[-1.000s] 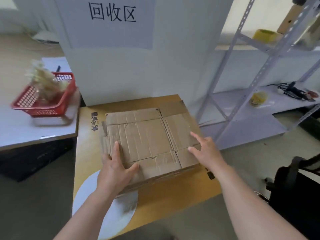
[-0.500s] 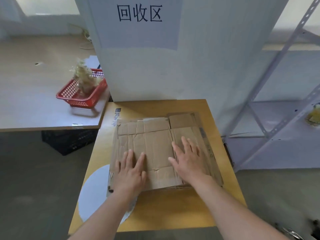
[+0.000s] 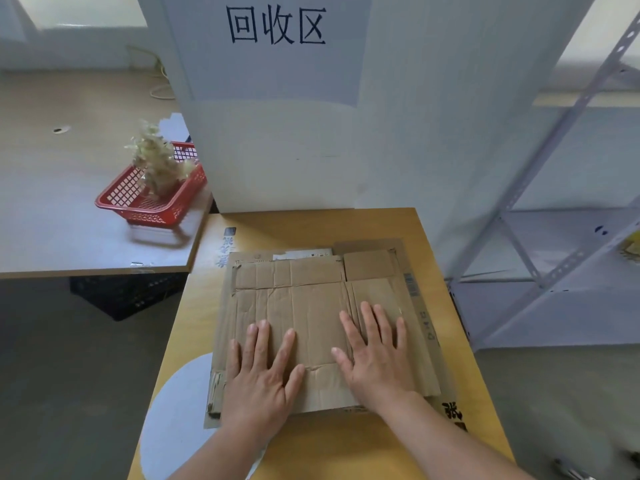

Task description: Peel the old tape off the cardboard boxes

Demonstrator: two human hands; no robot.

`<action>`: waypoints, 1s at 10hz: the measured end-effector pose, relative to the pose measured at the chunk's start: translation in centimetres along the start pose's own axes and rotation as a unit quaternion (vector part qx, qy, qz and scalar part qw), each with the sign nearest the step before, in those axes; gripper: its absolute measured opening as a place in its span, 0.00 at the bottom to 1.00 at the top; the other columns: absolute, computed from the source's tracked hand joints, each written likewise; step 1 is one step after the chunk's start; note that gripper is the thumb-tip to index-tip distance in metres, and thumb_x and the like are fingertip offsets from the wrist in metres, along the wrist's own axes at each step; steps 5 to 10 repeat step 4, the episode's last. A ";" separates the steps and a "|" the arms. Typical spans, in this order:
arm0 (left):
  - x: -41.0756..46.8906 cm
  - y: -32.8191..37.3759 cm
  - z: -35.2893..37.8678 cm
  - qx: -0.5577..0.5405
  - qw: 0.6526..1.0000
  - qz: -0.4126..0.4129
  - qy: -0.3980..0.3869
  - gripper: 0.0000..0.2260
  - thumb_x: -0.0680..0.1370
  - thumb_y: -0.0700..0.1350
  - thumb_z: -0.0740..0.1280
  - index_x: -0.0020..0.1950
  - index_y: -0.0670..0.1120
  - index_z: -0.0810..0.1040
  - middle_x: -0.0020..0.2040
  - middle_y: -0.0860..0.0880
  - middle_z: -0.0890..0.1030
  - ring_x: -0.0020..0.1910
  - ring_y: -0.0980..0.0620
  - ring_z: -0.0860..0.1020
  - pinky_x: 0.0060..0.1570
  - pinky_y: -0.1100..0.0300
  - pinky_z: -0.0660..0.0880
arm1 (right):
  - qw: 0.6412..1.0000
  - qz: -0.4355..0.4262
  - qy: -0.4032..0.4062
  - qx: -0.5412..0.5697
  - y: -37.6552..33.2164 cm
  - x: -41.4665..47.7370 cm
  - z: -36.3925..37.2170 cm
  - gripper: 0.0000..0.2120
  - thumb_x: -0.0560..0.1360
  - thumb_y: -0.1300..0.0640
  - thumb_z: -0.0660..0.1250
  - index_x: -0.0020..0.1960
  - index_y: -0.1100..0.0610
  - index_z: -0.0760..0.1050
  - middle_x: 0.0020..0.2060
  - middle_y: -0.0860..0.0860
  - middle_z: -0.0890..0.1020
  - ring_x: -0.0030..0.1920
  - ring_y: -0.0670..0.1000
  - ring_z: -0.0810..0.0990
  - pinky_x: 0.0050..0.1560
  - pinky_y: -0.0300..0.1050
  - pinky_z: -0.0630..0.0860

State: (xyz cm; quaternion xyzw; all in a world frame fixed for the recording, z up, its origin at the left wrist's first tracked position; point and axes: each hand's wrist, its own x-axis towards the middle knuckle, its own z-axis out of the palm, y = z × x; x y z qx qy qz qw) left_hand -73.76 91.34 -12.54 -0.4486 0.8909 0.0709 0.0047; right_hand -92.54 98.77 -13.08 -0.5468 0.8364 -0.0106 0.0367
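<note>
The flattened cardboard box (image 3: 301,299) is being pressed onto the table (image 3: 311,226) beneath the straight, spread fingers (image 3: 262,339) of the left hand (image 3: 259,379) and the right hand (image 3: 377,362); nothing is being gripped. Peeling is not yet being done: what seems a tape remnant (image 3: 237,270) is being left beyond the left fingertips.

Left hand (image 3: 261,379), right hand (image 3: 375,358) flat on flattened cardboard box (image 3: 304,306); red basket (image 3: 152,199) on left table (image 3: 52,220).
</note>
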 end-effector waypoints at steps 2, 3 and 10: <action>1.6 -0.3 -1.5 0.035 0.990 -0.024 -0.136 0.29 0.78 0.67 0.38 0.72 0.60 0.28 0.76 0.47 0.29 0.71 0.49 0.25 0.71 0.47 0.30 | 0.996 0.020 -0.082 0.031 0.2 1.2 -1.6 0.31 0.76 0.33 0.42 0.75 0.40 0.38 0.77 0.50 0.39 0.75 0.53 0.33 0.70 0.60 0.30; 2.1 -0.4 -5.0 0.029 0.988 0.008 -0.149 0.31 0.79 0.66 0.49 0.78 0.59 0.42 0.79 0.46 0.44 0.77 0.45 0.43 0.74 0.48 0.45 | 0.995 0.019 -0.087 0.054 -0.1 1.4 -4.6 0.30 0.77 0.38 0.53 0.76 0.43 0.51 0.77 0.51 0.48 0.76 0.55 0.45 0.73 0.59 0.43; 2.3 -0.4 -7.0 0.013 0.993 0.018 -0.117 0.31 0.79 0.63 0.53 0.78 0.56 0.46 0.78 0.46 0.52 0.76 0.45 0.53 0.73 0.50 0.52 | 0.997 0.018 -0.034 0.061 -0.4 1.6 -6.9 0.27 0.77 0.44 0.57 0.74 0.49 0.58 0.76 0.53 0.55 0.74 0.56 0.54 0.73 0.56 0.54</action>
